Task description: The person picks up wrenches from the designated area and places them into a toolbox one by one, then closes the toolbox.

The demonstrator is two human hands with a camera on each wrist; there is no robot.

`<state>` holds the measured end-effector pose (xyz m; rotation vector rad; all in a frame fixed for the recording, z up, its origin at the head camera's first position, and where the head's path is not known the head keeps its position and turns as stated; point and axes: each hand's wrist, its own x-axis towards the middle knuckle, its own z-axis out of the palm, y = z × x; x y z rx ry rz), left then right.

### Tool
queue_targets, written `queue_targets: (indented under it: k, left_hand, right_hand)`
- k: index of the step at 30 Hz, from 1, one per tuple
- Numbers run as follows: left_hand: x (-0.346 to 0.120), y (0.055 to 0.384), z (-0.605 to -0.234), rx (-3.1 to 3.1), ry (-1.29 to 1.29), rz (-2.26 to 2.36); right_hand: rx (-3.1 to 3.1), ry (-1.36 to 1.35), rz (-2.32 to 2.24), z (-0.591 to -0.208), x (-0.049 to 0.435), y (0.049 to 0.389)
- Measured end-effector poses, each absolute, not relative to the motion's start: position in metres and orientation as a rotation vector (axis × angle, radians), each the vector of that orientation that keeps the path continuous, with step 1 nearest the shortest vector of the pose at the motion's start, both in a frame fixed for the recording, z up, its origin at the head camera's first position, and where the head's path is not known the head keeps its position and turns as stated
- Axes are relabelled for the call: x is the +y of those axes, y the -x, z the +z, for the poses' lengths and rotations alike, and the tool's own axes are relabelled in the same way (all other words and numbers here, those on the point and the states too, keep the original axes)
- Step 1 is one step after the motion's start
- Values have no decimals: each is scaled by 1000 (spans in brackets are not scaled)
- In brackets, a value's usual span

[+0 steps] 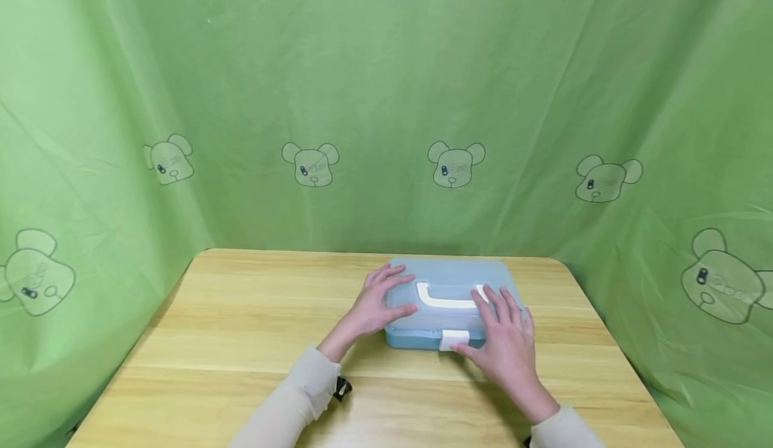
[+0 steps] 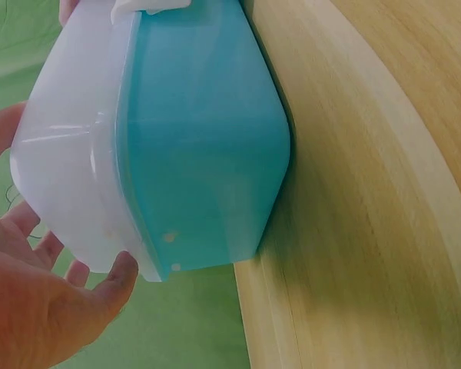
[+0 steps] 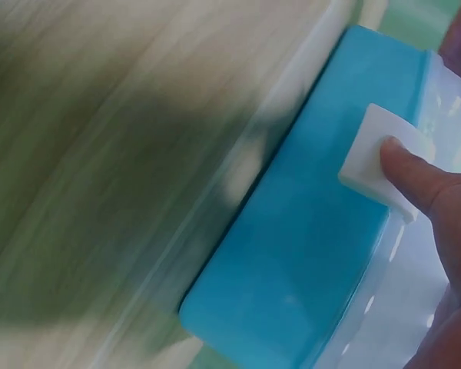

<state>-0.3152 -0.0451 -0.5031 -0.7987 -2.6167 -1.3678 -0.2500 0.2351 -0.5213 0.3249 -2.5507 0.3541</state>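
Note:
A storage box (image 1: 443,318) with a light blue base, a translucent pale lid (image 1: 449,270) and a white carry handle (image 1: 449,302) sits on the table. Its lid is down on the base. At the box's left end my left hand (image 1: 372,304) rests on the lid, thumb and fingers spread apart. My right hand (image 1: 506,347) lies over the front right part, its fingers on the lid beside the handle. In the right wrist view, the right thumb (image 3: 419,178) presses on the white latch (image 3: 369,150) at the front. The box's contents cannot be made out.
The wooden table (image 1: 241,314) extends around the box on every side. Green curtains (image 1: 374,86) printed with bear heads enclose the back and both sides. A small black object (image 1: 342,388) shows at the left sleeve.

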Motion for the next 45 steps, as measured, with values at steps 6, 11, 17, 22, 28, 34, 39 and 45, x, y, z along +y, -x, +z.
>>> queue_targets:
  k: [6, 11, 17, 22, 28, 34, 39, 45]
  left_hand:
    - [-44, 314, -506, -2637, 793, -1369]
    - [-45, 314, -505, -2633, 788, -1370]
    - [-46, 316, -502, -2641, 780, -1363]
    - [-45, 317, -501, -2635, 787, -1363]
    - [-46, 316, -502, -2640, 792, -1351]
    - [-46, 317, -503, -2629, 794, -1357]
    - [-46, 316, -503, -2626, 790, -1353]
    - [-45, 316, -504, -2631, 782, -1341]
  right_hand:
    - [-2522, -322, 275, -528, 237, 250]
    - [-2505, -333, 273, -528, 237, 252]
    - [-2502, -334, 290, -527, 237, 253]
    - [-2505, -334, 293, -527, 237, 254]
    - [-2497, -341, 299, -527, 237, 253]
    - [-2489, -343, 307, -527, 237, 253]
    - [-2498, -339, 309, -527, 236, 253]
    - [-2512, -329, 307, -528, 236, 253]
